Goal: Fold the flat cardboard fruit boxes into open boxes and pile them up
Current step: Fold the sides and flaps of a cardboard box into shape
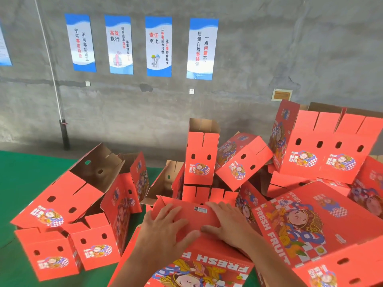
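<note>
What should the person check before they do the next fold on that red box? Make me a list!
1. Both hands on the box: ok. The left hand and right hand press flat on the red panel of the box being folded.
2. Fingers away from slots: ok, they lie on plain cardboard.
3. Panel fully creased: cannot tell, the fold line is under the hands.
4. Room to pile the box: not ok, the folded boxes ahead lie tumbled, some tilted.
5. More flat boxes at hand: ok, a flat box lies to the right.
</note>
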`<state>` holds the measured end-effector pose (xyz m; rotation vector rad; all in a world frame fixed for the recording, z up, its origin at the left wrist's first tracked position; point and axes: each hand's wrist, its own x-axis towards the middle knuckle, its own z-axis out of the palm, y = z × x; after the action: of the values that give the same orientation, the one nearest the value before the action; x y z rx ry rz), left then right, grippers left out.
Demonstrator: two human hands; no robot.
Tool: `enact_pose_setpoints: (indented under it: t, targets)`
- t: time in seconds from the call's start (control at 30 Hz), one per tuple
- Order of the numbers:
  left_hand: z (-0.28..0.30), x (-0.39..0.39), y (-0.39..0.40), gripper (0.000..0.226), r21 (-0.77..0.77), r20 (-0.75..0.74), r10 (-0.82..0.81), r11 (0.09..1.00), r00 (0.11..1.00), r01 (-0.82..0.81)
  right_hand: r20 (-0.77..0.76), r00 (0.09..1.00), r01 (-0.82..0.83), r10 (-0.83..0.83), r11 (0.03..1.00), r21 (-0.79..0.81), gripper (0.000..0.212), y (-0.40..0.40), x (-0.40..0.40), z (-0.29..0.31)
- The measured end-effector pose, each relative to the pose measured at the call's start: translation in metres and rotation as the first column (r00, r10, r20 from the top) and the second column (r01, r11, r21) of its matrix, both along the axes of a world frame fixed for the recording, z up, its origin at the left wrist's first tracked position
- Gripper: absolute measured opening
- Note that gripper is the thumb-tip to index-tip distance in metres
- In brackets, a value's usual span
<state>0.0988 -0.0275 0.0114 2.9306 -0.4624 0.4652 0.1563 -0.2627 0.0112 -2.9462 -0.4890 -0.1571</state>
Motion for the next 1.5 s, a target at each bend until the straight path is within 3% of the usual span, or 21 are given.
enact_pose_setpoints:
  t: [0.07,0.13,0.23,0.3,0.37,0.4,0.43,0.57,0.67,0.8,0.93,1.13,1.27,1.5]
  targets:
    - [0.001,0.002,0.005,0.104,-0.013,-0.100,0.001,1.000,0.995,-0.002,-0.019,0.999,0.038,-0.037,0.998,0.052,0.084,-0.006,-0.001,0.003]
    - [0.004,0.006,0.009,0.120,0.000,-0.109,-0.002,1.000,0.994,0.002,0.016,0.991,0.122,-0.131,0.955,0.270,0.081,-0.018,-0.004,0.002]
    - [0.005,0.013,0.013,0.128,0.029,-0.107,0.048,0.999,0.993,-0.045,-0.031,0.936,0.291,-0.351,0.720,0.629,0.064,-0.034,-0.002,-0.005]
    - [0.006,0.018,0.018,0.128,0.038,-0.085,0.088,0.996,0.992,-0.085,-0.291,0.869,0.477,-0.401,0.519,0.709,0.055,-0.039,0.002,-0.013]
    - [0.006,0.022,0.024,0.130,0.024,-0.066,0.110,0.994,0.992,-0.109,-0.629,0.748,0.663,-0.214,0.300,0.686,0.041,-0.040,0.003,-0.025]
    - [0.005,0.023,0.028,0.131,0.009,-0.055,0.117,0.993,0.992,-0.117,-0.713,0.693,0.713,-0.111,0.256,0.653,0.038,-0.039,0.001,-0.030]
    - [0.003,0.023,0.031,0.131,-0.004,-0.044,0.123,0.992,0.991,-0.123,-0.749,0.661,0.734,-0.053,0.254,0.630,0.040,-0.038,0.000,-0.035]
    - [0.000,0.016,0.040,0.123,-0.022,-0.019,0.108,0.994,0.994,-0.108,-0.839,0.540,0.769,-0.058,0.438,0.465,0.037,-0.036,-0.010,-0.037]
    - [-0.001,0.009,0.045,0.108,-0.010,-0.012,0.029,1.000,0.999,-0.029,-0.878,0.478,0.803,-0.010,0.410,0.433,0.044,-0.040,-0.015,-0.028]
    - [-0.003,0.004,0.055,0.089,0.025,0.064,-0.045,0.999,0.997,0.044,-0.782,0.620,0.717,0.064,0.359,0.598,0.028,-0.043,-0.019,0.004]
    - [-0.002,0.004,0.062,0.090,0.028,0.066,-0.055,0.998,0.996,0.053,-0.707,0.700,0.665,0.100,0.270,0.696,0.025,-0.041,-0.024,0.024]
    - [-0.001,0.003,0.076,0.088,-0.027,0.086,-0.062,0.998,0.994,0.064,-0.777,0.601,0.751,0.188,0.198,0.630,0.022,-0.035,-0.032,-0.012]
    - [0.000,-0.002,0.088,0.084,-0.091,0.095,-0.090,0.991,0.991,0.099,-0.818,0.525,0.785,0.234,0.237,0.572,0.030,-0.036,-0.035,-0.038]
    - [0.003,-0.011,0.098,0.083,-0.151,0.128,-0.125,0.978,0.984,0.143,-0.798,0.539,0.767,0.271,0.233,0.598,0.030,-0.046,-0.019,-0.026]
